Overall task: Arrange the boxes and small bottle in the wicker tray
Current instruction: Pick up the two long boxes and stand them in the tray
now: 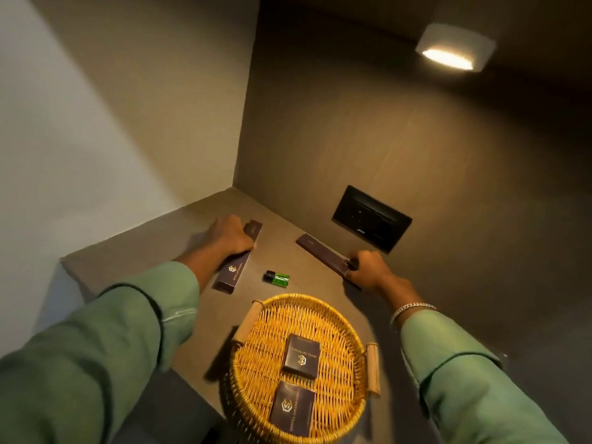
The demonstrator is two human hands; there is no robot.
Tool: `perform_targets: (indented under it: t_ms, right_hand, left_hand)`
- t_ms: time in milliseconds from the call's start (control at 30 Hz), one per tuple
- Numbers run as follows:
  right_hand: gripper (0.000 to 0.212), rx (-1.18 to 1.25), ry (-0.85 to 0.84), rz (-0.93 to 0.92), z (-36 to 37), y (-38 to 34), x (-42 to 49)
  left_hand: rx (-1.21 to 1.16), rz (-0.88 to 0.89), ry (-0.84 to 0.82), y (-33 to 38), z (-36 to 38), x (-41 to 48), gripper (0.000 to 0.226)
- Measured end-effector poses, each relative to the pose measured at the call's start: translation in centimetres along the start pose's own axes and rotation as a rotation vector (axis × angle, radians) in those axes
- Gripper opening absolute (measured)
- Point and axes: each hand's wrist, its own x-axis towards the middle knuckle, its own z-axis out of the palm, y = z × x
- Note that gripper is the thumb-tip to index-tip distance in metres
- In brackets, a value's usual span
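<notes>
A round wicker tray (253,379) with two wooden handles stands at the counter's near edge. Two small dark square boxes lie in it, one (301,355) near the middle and one (293,411) at the front. Behind the tray a small green bottle (277,279) with a black cap lies on its side. My left hand (229,237) grips a long dark box (238,264) lying on the counter to the left of the bottle. My right hand (366,270) grips the near end of a second long dark box (320,251) lying by the back wall.
The brown counter (153,238) sits in a corner niche, with walls on the left and behind. A black socket plate (371,219) is set in the back wall just above the right-hand box. A lit wall lamp (455,48) hangs high on the right.
</notes>
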Motion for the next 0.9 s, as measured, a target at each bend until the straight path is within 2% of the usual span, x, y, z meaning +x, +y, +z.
perform_targets:
  t_ms: [267, 367, 467, 533, 667, 800, 900]
  right_hand:
    - [0.037, 0.000, -0.036, 0.042, 0.0, -0.4, 1.1]
    - [0.056, 0.017, 0.000, 0.038, -0.9, -0.6, -0.3]
    - [0.075, 0.145, 0.038, -0.005, -2.7, -1.4, -3.3]
    - [0.073, 0.246, 0.054, -0.004, -4.2, -2.3, -5.9]
    - [0.064, 0.398, 0.040, 0.072, -5.9, -4.5, -11.6]
    - [0.051, 0.289, 0.011, 0.127, -4.1, -6.7, -16.6]
    - [0.035, 0.152, 0.096, 0.095, -1.4, -7.9, -19.6]
  left_hand:
    - [0.179, 0.049, -0.073, 1.6, 0.1, 0.0, 0.037]
    - [0.102, 0.110, 0.003, 3.4, -1.6, -0.7, 0.035]
    - [0.019, 0.196, 0.128, 6.2, -4.1, -2.6, 0.033]
    - [-0.041, 0.258, 0.122, 7.6, -5.1, -4.9, 0.032]
    - [-0.100, 0.307, -0.031, 8.1, -4.5, -10.0, 0.029]
    - [-0.014, 0.349, -0.061, 7.2, -2.2, -13.7, 0.042]
    - [0.027, 0.397, -0.032, 6.2, -0.7, -15.4, 0.059]
